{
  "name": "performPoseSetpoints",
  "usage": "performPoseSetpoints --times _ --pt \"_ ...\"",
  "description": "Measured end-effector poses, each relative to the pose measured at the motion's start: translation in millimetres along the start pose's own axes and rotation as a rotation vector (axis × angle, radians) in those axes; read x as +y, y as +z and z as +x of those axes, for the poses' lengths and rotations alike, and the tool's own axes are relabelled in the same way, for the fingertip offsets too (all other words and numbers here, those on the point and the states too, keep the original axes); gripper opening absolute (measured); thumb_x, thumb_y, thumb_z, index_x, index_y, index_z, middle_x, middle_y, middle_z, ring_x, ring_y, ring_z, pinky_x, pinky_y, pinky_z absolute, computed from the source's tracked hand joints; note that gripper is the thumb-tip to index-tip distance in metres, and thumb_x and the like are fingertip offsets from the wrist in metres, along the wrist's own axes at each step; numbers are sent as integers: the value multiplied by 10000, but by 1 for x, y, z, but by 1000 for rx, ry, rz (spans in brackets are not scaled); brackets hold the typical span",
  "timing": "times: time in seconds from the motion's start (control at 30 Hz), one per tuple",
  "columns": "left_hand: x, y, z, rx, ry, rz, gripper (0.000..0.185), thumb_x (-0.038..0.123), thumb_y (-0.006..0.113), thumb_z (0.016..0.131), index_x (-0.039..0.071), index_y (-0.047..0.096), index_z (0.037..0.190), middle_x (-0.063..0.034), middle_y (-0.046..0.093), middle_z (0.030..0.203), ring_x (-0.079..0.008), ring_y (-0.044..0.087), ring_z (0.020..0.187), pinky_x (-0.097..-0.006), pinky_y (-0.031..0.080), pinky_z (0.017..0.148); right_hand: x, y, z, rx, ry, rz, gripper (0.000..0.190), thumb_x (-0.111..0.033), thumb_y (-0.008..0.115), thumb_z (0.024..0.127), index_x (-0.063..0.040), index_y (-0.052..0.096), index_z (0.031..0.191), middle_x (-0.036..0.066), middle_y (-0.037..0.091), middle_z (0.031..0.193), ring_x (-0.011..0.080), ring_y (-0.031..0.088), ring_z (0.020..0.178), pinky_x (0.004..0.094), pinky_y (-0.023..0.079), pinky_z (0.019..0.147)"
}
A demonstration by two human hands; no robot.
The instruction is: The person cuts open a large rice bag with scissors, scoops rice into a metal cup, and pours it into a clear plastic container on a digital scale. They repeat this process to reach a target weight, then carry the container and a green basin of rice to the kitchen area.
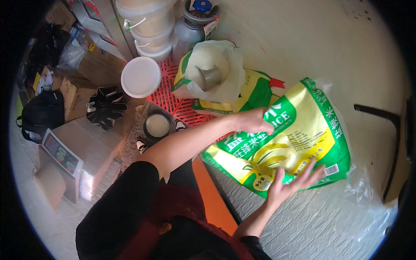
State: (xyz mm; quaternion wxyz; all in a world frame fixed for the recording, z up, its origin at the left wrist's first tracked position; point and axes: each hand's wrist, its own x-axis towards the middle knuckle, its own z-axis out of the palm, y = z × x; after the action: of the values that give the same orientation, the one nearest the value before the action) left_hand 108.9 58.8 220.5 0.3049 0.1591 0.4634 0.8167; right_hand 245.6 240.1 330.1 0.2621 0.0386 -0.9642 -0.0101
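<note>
My left hand (255, 123) grips a green and yellow woven rice bag (305, 130), with its fist on the upper left part of the printed face. The bag looks flattened, tilts to the right and bears large printed writing. Over its lower part my right hand (289, 185) is spread, fingers apart and slightly blurred; whether it touches the bag I cannot tell. Beyond my left forearm stands an open rice sack (227, 65) of white grain, a metal scoop (209, 79) sunk in it. A dark round pot (157, 126) with pale contents rests near my feet.
Lidded white buckets (148, 22) are stacked beside a grey gas cylinder (188, 32) on red plastic floor grating (169, 78). A white lid (141, 77) is nearby. To the left are a digital scale (61, 154), black gloves (107, 107) and cardboard boxes (76, 94). Clear plastic (360, 201) lies right.
</note>
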Motion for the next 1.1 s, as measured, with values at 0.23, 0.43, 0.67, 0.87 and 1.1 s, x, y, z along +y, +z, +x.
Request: performPoseSetpoints --times 0.23,0.43,0.67,0.87,1.1 --pt "-64 -94 16 931 661 1121 526 156 711 818 67 548 1310 -130 592 1231 -362 523 1194 -473 467 976 146 345 43 -575 88 -259 760 -673 507 891 -286 369 1530 93 215 1635 431 90 1500 719 -53 1114" --pt "-112 -199 -108 615 135 1051 999 429 850 672 38 352 1444 -224 425 1431 -376 375 1365 -522 278 1143 246 488 12 -1044 191 -400 799 -607 506 905 -236 247 1562 156 220 1619 426 119 1488 783 -18 1070" --pt "-250 -210 38 632 54 1508 886 506 689 800 33 365 1475 -248 362 1519 -407 308 1431 -512 173 1207 168 315 49 -907 174 -124 320 -200 615 946 39 658 1155 247 660 1156 396 640 1005 453 505 887" --pt "-260 -237 62 539 -267 1175 283 204 526 905 28 647 1090 -189 711 1027 -342 694 949 -473 525 870 -40 334 107 -626 110 799 579 -160 695 901 30 475 1401 181 521 1415 265 481 1309 398 353 1112" --pt "-222 -242 24 473 121 1518 169 211 623 815 127 670 955 -72 656 947 -235 630 1040 -399 470 893 -103 499 135 -462 -194 664 321 -38 597 819 18 565 1133 259 613 1073 457 589 986 483 480 856"
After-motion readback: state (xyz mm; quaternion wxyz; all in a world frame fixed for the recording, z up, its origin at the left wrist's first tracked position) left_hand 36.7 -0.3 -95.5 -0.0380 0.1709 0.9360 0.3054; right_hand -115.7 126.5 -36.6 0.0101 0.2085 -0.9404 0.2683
